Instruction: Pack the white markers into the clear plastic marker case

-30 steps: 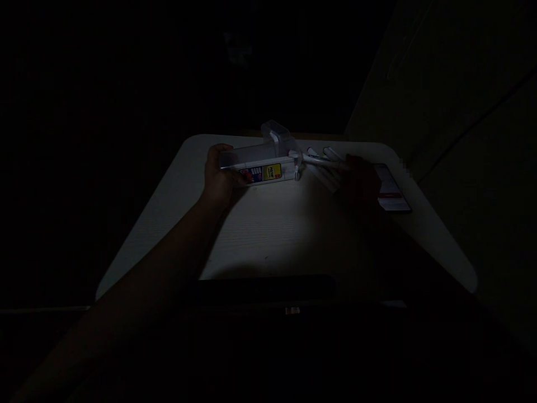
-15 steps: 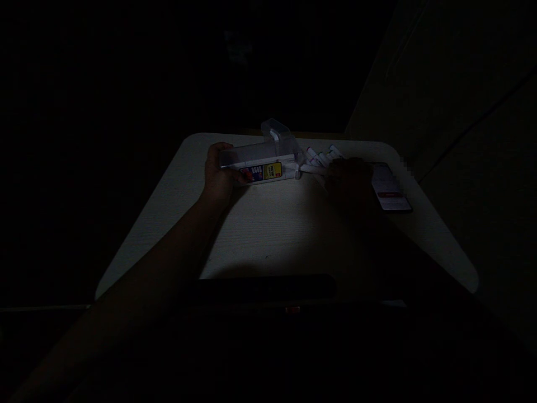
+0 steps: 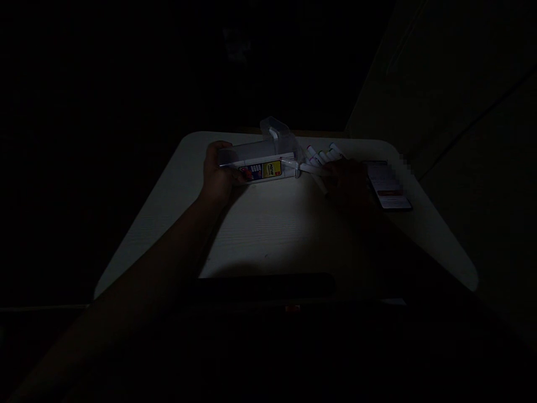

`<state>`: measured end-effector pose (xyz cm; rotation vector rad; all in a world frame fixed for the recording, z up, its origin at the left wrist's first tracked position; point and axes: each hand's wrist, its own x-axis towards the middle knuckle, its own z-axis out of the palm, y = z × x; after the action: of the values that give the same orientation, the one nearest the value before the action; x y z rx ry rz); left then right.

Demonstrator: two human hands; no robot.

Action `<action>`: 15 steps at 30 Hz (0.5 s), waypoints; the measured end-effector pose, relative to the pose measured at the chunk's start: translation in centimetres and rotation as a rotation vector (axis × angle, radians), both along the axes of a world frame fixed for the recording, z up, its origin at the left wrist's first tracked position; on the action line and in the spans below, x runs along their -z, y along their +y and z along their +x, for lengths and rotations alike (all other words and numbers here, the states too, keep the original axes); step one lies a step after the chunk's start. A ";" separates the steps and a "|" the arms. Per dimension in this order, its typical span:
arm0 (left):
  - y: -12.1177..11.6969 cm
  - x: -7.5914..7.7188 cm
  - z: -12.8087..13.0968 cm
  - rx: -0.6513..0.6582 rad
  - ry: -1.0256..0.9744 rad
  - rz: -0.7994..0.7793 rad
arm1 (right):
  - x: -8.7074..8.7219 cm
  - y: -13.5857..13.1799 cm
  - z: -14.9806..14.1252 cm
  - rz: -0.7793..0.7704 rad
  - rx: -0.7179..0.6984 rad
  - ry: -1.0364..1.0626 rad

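Note:
A clear plastic marker case [image 3: 247, 152] with a colourful label lies on its side, its lid [image 3: 279, 131] swung open at the right end. My left hand [image 3: 218, 174] is closed around the case's left end. At the open end, my right hand [image 3: 350, 179] is closed on a white marker [image 3: 311, 169], whose far end points at the case's mouth. Deep shadow hides most of the right fingers. Several loose white markers [image 3: 322, 154] with coloured ends lie just beyond that hand.
All this rests on a pale wood-grain table [image 3: 260, 229] with rounded corners. A phone [image 3: 389, 187] with its screen lit lies right of my right hand. A dark strip [image 3: 264, 285] runs along the near edge. The surroundings are very dark.
Almost nothing differs. My right hand and the marker have shifted very slightly; the left hand keeps the case in the same place.

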<state>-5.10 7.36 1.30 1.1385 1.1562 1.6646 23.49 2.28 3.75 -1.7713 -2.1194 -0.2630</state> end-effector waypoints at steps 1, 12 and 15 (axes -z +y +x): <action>0.0 0.0 0.0 -0.003 -0.004 -0.001 | -0.1 0.0 0.0 -0.009 0.008 -0.002; -0.1 -0.3 0.1 -0.022 0.019 0.007 | -0.9 0.1 1.1 -0.058 0.188 -0.029; 0.2 0.0 -0.2 -0.004 0.037 0.031 | -0.9 0.3 1.6 -0.055 0.213 -0.031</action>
<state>-5.33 7.53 1.26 1.1921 1.1600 1.6765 25.09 2.55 4.70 -2.0404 -1.9764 -0.2918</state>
